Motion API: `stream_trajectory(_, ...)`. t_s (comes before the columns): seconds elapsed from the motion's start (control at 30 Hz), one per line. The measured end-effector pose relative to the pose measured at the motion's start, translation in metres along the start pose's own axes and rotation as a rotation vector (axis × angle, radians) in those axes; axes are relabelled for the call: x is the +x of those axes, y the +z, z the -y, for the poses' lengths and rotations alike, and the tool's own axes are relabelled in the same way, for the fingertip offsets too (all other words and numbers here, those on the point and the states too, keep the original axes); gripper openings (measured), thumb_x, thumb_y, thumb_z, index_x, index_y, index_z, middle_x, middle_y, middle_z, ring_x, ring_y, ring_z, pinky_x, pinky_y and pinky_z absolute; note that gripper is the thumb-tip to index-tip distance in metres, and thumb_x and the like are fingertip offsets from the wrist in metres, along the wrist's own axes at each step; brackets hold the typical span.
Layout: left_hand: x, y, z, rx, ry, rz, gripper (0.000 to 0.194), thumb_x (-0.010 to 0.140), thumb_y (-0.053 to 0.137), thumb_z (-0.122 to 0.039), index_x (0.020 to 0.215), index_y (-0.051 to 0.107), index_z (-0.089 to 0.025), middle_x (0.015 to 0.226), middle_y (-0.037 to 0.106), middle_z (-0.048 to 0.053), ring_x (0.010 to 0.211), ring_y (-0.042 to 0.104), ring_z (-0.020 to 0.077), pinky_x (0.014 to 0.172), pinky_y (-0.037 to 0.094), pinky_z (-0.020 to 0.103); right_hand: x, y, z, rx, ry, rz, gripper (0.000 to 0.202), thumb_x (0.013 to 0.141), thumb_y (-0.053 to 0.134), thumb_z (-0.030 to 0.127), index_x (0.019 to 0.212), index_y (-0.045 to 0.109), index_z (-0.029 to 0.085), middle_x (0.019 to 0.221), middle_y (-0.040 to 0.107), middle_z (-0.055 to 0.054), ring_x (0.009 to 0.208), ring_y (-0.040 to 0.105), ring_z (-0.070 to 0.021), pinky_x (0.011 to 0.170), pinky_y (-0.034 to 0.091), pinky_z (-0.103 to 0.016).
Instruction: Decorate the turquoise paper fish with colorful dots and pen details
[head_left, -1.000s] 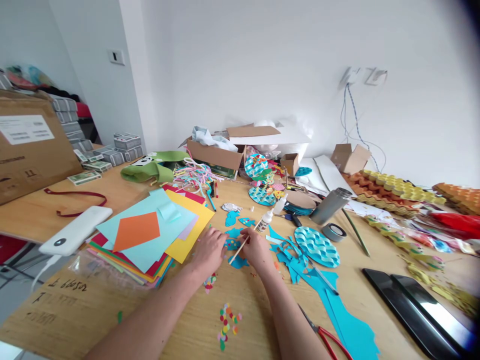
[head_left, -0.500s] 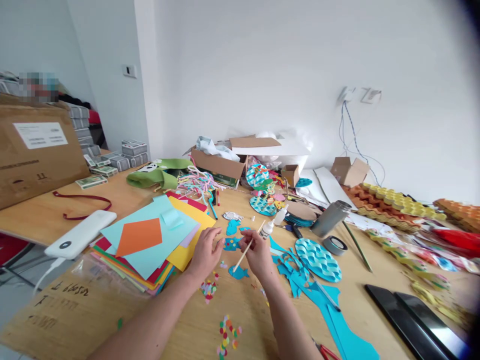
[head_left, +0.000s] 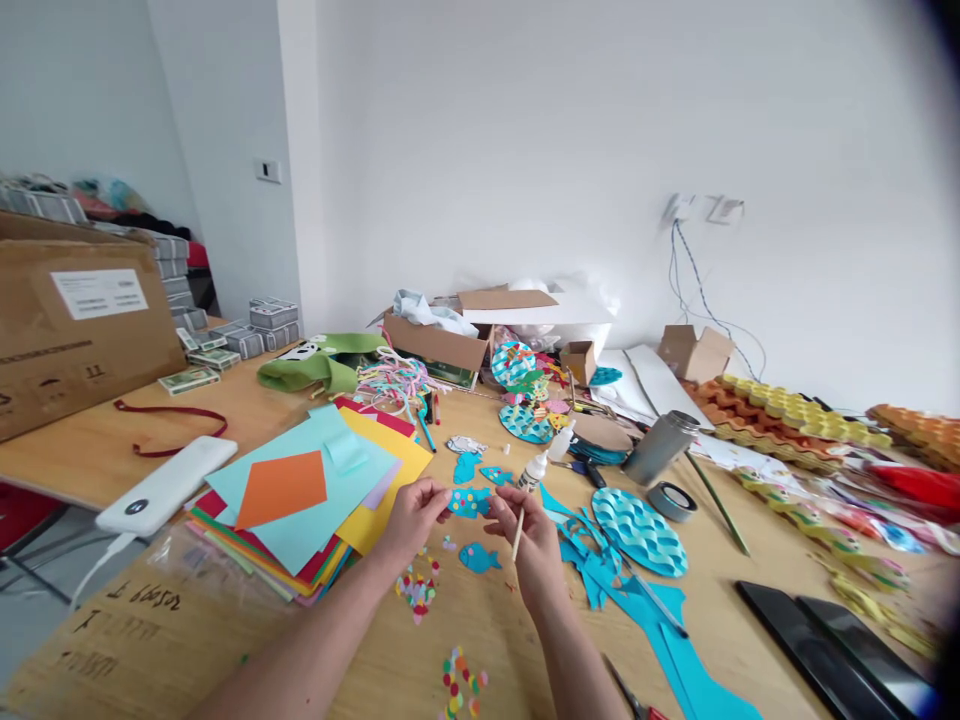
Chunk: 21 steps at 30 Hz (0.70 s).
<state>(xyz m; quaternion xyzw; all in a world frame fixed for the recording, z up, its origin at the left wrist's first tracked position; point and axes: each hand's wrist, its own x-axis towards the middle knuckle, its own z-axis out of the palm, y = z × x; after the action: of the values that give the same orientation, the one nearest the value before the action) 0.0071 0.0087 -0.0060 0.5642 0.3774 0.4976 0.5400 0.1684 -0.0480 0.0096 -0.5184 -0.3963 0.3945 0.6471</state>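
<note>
Over the middle of the wooden table (head_left: 397, 670), two bare hands are facing each other across a spotted blue paper fish (head_left: 470, 502). Left hand (head_left: 411, 515) is pinching its left end, thumb and fingers narrow on the paper. Right hand (head_left: 534, 538) is gripping a thin pale stick (head_left: 517, 537), lower end pointing toward the wearer; its fingertips are touching the fish's right end, how firmly cannot tell. Second blue fish (head_left: 478, 557) is lying on the wood between the hands, nearer the wearer. Coloured paper dots (head_left: 418, 590) are lying loose near the left wrist. White-capped bottle (head_left: 534, 470) is standing just beyond the right hand. Blue paper scraps (head_left: 589, 560) are sprawling rightward; stacked coloured sheets (head_left: 281, 490) are lying to the left.
</note>
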Motion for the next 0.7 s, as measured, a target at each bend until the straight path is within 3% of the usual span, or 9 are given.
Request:
stream_trajectory(0.13,-0.001,0.0,-0.001,-0.01,-0.01,0.017,0.032,0.073,0.065,-0.048,0.066,0.06,-0.017,0.06,0.06,0.001,0.059,0.058,0.0161,0.06,0.047,0.027,-0.004,0.002,-0.001,0.069,0.054,-0.047,0.056,0.061,0.088,0.054,0.099,0.067,0.018,0.082,0.073,-0.005,0.073,0.069,-0.0205,0.064,0.059,-0.035)
stream_trajectory(0.27,-0.002,0.0,-0.002,-0.002,-0.005,0.042,0.031,0.074,0.065,-0.046,0.065,0.061,-0.017,0.061,0.06,0.001,0.061,0.058,0.0157,0.062,0.047,0.027,-0.006,0.006,-0.003,0.093,0.095,0.006,0.058,0.06,0.089,0.053,0.099,0.067,0.017,0.077,0.072,-0.004,0.069,0.069,-0.0197,0.064,0.058,-0.034)
stream_trajectory(0.7,-0.004,0.002,0.0,0.064,-0.012,0.162,0.035,0.075,0.067,-0.049,0.07,0.066,-0.015,0.063,0.064,0.002,0.06,0.058,0.0161,0.059,0.046,0.026,-0.005,0.008,-0.015,0.095,0.066,-0.014,0.06,0.051,0.091,0.055,0.093,0.068,0.018,0.07,0.065,0.001,0.057,0.061,-0.0149,0.055,0.054,-0.03)
